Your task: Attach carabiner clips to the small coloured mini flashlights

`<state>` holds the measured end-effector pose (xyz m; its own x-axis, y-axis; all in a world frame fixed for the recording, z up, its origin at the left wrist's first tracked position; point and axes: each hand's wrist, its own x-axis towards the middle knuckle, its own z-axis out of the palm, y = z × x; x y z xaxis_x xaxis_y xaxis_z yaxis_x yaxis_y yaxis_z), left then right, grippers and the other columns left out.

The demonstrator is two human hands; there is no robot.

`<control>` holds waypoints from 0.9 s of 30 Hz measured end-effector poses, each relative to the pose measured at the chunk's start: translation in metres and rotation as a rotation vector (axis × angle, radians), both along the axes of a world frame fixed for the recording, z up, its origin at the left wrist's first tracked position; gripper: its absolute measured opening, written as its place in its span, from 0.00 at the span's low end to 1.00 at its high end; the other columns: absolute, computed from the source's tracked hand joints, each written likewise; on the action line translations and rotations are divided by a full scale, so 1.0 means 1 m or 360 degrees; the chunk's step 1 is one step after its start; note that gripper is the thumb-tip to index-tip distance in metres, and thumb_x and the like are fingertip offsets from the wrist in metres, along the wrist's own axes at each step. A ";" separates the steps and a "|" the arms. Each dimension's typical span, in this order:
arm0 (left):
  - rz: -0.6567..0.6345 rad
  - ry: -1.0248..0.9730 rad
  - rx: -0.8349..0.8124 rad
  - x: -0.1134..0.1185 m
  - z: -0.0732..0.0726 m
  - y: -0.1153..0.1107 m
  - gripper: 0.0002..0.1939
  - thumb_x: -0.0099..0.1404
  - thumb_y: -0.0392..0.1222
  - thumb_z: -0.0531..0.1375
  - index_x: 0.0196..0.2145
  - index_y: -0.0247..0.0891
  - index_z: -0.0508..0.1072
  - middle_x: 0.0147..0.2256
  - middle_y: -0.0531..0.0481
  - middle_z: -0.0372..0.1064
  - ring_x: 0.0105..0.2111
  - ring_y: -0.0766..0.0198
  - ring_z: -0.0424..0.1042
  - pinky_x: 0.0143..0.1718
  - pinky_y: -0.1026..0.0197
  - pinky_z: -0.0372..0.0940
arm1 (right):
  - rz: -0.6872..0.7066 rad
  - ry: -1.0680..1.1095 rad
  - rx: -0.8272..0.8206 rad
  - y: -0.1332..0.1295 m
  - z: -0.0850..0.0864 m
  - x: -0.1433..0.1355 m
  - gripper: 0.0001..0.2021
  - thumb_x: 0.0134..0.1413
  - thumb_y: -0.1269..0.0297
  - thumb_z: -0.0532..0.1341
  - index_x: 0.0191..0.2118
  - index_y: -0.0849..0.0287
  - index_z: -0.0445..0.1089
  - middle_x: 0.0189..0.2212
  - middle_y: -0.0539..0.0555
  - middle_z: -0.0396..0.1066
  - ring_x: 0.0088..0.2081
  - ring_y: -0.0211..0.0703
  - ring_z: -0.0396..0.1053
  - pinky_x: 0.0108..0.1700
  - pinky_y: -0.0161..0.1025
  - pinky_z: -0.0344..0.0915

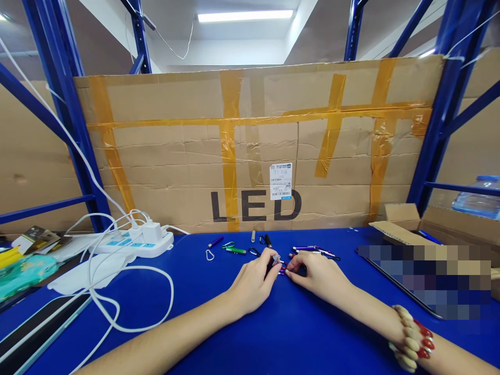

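My left hand [254, 277] is closed in a pinch around a small shiny piece, too small to name. Close beside it, my right hand [324, 271] pinches at a small reddish thing between the two hands; its kind is unclear. Behind my left hand lie a silver tube [253, 236], a black tube [267, 240] and a black carabiner [254, 252]. To the left are a green tube [236, 251], a green carabiner [228, 245], a purple tube [215, 241] and a silver carabiner [210, 254]. Several purple and dark pen-like sticks [308, 248] lie behind my right hand.
A white power strip [144, 244] with looping white cables [172, 291] occupies the blue table's left side. A dark-edged flat device [402, 286], partly blurred out, lies at right, before an open cardboard box [449, 219]. A cardboard wall [187, 172] marked LED closes the back between blue posts.
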<state>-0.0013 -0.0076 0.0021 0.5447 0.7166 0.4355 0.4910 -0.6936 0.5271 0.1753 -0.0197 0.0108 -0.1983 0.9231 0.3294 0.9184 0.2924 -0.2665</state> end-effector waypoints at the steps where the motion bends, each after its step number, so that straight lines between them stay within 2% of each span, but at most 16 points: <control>1: 0.0001 0.0001 -0.0003 0.000 0.000 0.000 0.05 0.66 0.41 0.46 0.39 0.41 0.58 0.29 0.54 0.66 0.29 0.65 0.67 0.31 0.64 0.59 | -0.0015 0.0023 -0.0022 0.000 0.000 -0.001 0.06 0.46 0.66 0.58 0.29 0.56 0.72 0.30 0.50 0.74 0.33 0.43 0.71 0.32 0.36 0.64; 10: 0.0013 0.0001 -0.0029 0.000 0.001 -0.001 0.06 0.67 0.42 0.45 0.39 0.41 0.59 0.28 0.54 0.65 0.29 0.64 0.67 0.32 0.64 0.59 | -0.0108 0.0104 -0.0080 -0.003 0.004 -0.005 0.05 0.40 0.65 0.59 0.26 0.54 0.72 0.28 0.48 0.74 0.32 0.42 0.71 0.30 0.34 0.62; 19: 0.0007 0.0024 -0.0027 0.001 0.001 0.000 0.06 0.66 0.42 0.46 0.39 0.41 0.60 0.27 0.54 0.65 0.29 0.64 0.67 0.31 0.65 0.59 | -0.0036 0.0079 -0.0038 -0.001 0.003 -0.004 0.05 0.40 0.66 0.59 0.25 0.54 0.72 0.26 0.48 0.74 0.31 0.40 0.71 0.28 0.32 0.59; 23: 0.0010 0.0029 -0.0014 0.001 0.000 0.001 0.06 0.66 0.42 0.46 0.39 0.41 0.59 0.27 0.55 0.65 0.28 0.65 0.67 0.30 0.66 0.58 | 0.0016 0.0081 0.0080 -0.002 0.005 -0.004 0.05 0.43 0.67 0.58 0.26 0.54 0.72 0.27 0.47 0.73 0.29 0.39 0.69 0.26 0.32 0.57; 27: -0.0029 0.0036 -0.0003 0.000 0.000 0.000 0.06 0.66 0.42 0.46 0.38 0.42 0.59 0.27 0.55 0.64 0.28 0.65 0.67 0.29 0.66 0.57 | 0.0025 0.0198 0.0257 -0.008 0.010 -0.004 0.07 0.48 0.62 0.56 0.30 0.54 0.71 0.30 0.47 0.71 0.25 0.35 0.66 0.25 0.32 0.56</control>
